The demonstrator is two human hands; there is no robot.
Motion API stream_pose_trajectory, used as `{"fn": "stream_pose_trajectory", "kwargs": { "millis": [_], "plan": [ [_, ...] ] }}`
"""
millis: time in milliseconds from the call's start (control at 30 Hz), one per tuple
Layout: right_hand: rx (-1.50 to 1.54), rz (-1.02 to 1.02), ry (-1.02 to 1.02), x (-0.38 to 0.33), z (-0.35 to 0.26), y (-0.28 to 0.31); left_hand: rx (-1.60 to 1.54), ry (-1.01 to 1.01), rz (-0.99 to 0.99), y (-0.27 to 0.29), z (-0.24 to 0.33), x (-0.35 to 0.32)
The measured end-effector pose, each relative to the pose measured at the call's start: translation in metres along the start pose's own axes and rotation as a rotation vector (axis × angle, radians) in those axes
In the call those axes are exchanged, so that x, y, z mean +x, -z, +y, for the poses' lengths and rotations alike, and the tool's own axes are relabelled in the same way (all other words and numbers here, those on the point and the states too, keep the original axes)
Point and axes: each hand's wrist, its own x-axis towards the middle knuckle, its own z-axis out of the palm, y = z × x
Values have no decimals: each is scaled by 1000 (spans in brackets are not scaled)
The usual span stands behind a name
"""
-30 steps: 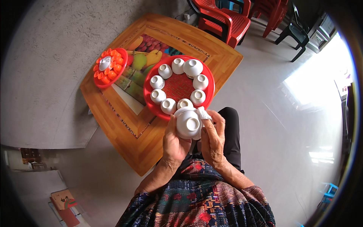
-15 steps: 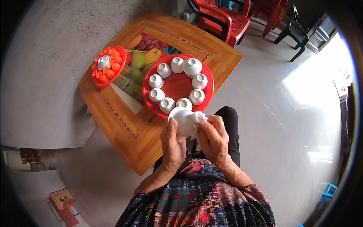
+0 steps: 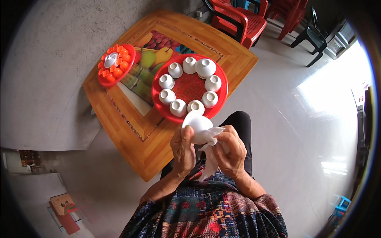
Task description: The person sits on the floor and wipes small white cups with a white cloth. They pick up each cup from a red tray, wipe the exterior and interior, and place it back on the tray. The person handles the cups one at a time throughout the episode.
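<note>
My left hand (image 3: 183, 152) grips a white bowl (image 3: 195, 126) by its side, thumb on the near face. Pinched in my right hand (image 3: 231, 152) is a crumpled white tissue (image 3: 210, 158), pressed against the bowl's right edge with a loose end hanging down. Just beyond the bowl lies a round red tray (image 3: 157, 104), where several white cups (image 3: 173, 70) stand upside down in a ring. One upturned bowl (image 3: 205, 68) in that ring, at the far right, is larger than the rest.
The tray rests on a wooden table (image 3: 131, 152) with a fruit picture on its top. A smaller red tray (image 3: 130, 70) of orange cups (image 3: 124, 65) sits at its left side. Red plastic chairs (image 3: 248, 23) stand past the far edge; a dark green chair (image 3: 313, 37) is farther right.
The tissue has shifted on the bowl, and a longer piece of it now hangs below my right hand. The bowl has tilted a little in my left hand.
</note>
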Motion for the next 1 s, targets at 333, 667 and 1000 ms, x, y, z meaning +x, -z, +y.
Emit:
{"fn": "stream_pose_trajectory", "kwargs": {
  "millis": [333,667,1000],
  "plan": [
    [73,-118,-59,17,17,4,86,77,-223,9,-1,-7],
    [158,103,-257,2,28,0,56,15,-188,1,-3,-1],
    [-87,306,-24,-7,27,-19,-511,569,-169,3,-15,-9]
  ]
}}
